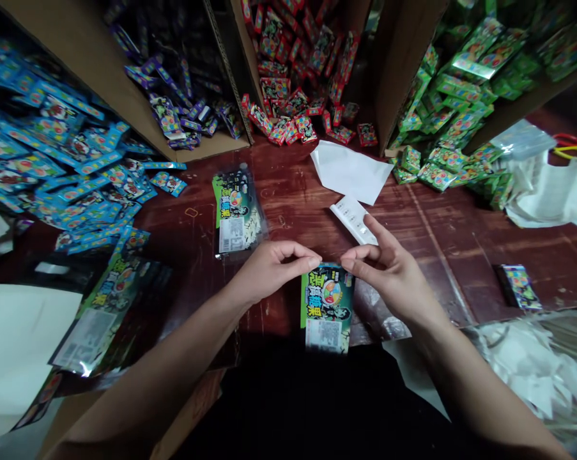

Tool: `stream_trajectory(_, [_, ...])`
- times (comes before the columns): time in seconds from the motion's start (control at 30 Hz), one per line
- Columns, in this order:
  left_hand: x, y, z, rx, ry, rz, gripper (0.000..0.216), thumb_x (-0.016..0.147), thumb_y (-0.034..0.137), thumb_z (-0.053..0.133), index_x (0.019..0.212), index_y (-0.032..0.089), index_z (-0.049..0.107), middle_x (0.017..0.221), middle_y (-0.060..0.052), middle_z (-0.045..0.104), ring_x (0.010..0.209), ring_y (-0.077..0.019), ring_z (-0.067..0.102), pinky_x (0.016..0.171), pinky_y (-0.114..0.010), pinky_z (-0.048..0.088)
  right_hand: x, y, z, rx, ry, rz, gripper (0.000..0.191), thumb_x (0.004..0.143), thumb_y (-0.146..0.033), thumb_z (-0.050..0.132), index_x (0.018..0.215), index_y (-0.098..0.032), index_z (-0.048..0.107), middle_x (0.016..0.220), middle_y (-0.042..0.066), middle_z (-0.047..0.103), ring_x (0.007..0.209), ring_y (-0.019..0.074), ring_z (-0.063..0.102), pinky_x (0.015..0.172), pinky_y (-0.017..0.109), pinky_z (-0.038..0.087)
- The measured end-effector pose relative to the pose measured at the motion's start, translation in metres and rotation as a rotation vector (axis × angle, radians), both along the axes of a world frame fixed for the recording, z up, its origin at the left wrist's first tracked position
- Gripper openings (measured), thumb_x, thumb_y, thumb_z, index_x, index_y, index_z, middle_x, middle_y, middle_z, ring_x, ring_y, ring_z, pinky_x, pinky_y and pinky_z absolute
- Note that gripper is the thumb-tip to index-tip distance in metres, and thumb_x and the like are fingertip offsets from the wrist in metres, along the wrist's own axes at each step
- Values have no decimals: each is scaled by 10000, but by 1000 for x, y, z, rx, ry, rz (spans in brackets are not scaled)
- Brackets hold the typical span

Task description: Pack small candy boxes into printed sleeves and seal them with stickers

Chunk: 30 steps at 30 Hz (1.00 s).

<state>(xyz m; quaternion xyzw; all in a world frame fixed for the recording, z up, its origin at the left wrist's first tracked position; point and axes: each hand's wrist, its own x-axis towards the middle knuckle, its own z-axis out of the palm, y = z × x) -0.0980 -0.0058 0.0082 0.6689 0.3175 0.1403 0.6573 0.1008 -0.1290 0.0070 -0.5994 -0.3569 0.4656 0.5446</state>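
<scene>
A green and black printed candy pouch is at the table's near edge, in front of my body. My left hand pinches its top left corner between thumb and forefinger. At the top right corner, the thumb and forefinger of my right hand are closed on the pouch too. Just beyond my right hand lies a small white printed booklet or stack of slips. Another pouch of the same print lies flat beyond my left hand.
Cardboard boxes along the back hold small purple, red and green packets. Blue packets are heaped at left, above more pouches. White paper lies mid-table. At right are a dark packet and a bag of white pieces.
</scene>
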Motion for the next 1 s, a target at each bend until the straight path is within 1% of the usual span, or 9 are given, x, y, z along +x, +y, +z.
stream_trajectory(0.17, [-8,-12,-10,-3,-95,32,219,819,284,768,1001,172,717,1043,-56,760,944,-165,712,893,-331,564,13,-14,7,101,-120,122,585,925,-318,682,1460,-305,446,1017,25,719,1007,186,680,980,410,532])
stream_trajectory(0.27, [-5,-18,-12,43,-110,67,185,821,273,765,952,153,715,1029,-63,755,941,-161,710,899,-322,559,25,-10,25,170,-407,222,250,918,-339,692,1152,-266,644,1176,59,650,1187,219,589,1062,409,451])
stream_trajectory(0.33, [-3,-20,-11,67,-108,67,169,818,263,763,936,150,724,1006,-62,753,927,-159,711,888,-312,559,28,-2,38,174,-571,373,149,906,-355,701,986,-237,660,1174,68,627,1212,235,559,1070,407,428])
stream_trajectory(0.47, [0,-22,-5,97,-104,50,141,834,250,742,934,152,738,989,-66,752,910,-160,711,854,-297,561,20,15,48,122,-776,609,121,885,-300,704,947,-223,634,1111,69,634,1133,238,574,1011,421,456])
stream_trajectory(0.6, [-3,-24,-4,95,-119,70,148,832,245,746,947,152,741,992,-64,760,899,-162,715,847,-293,563,10,20,38,116,-912,548,179,877,-254,695,1034,-216,615,1106,78,614,1114,243,570,995,437,470])
stream_trajectory(0.67, [-6,-29,-6,93,-125,97,159,837,243,744,966,151,740,993,-64,765,899,-164,717,853,-294,563,7,15,34,182,-958,501,242,890,-269,688,1111,-222,598,1136,89,592,1128,252,564,973,436,485])
stream_trajectory(0.8, [-18,-39,-8,104,-175,171,177,863,254,723,998,139,737,988,-78,770,902,-175,721,866,-304,565,6,10,25,339,-1045,518,165,946,-326,633,1103,-284,659,1168,83,606,1116,268,586,933,444,494])
stream_trajectory(0.9, [-45,-30,2,185,-172,260,205,900,268,680,1043,129,728,1029,-96,772,929,-186,727,868,-304,570,-7,39,15,288,-892,639,249,959,-399,612,1189,-316,655,1162,64,671,1030,252,657,856,402,538])
stream_trajectory(1.0, [-96,-14,34,477,9,419,324,954,302,596,1238,161,662,1241,-107,719,1110,-200,689,1002,-338,524,-61,97,11,257,-630,691,317,957,-441,598,1227,-278,627,1122,54,721,990,234,693,848,367,562])
